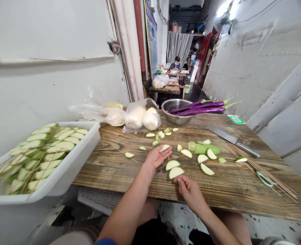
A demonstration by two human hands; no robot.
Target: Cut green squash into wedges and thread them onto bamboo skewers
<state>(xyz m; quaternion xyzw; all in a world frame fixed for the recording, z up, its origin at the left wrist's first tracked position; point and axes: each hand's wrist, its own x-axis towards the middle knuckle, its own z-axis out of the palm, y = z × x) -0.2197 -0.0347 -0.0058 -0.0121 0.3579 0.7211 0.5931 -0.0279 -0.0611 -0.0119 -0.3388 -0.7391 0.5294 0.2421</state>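
Note:
My left hand (pixel 157 156) lies on the wooden table (pixel 130 170) with its fingers stretched out, the fingertips touching a pale green-skinned vegetable slice (pixel 165 147). A thin bamboo stick (pixel 168 156) runs from beside that hand toward two larger slices (pixel 172 164). My right hand (pixel 190 191) is at the table's front edge, its fingers pinched together on the edge of the nearer large slice (pixel 176 172). A half-cut green vegetable (pixel 203 148) lies just beyond, with more loose slices (pixel 206 169) around it.
A white tub (pixel 71 163) heaped with skewered slices stands at the left. A cleaver (pixel 232 139) and a bundle of bamboo skewers (pixel 265 172) lie at the right. At the back are a steel bowl (pixel 177 117), purple aubergines (pixel 203 107) and bagged white buns (pixel 142 117). A person sits far down the corridor.

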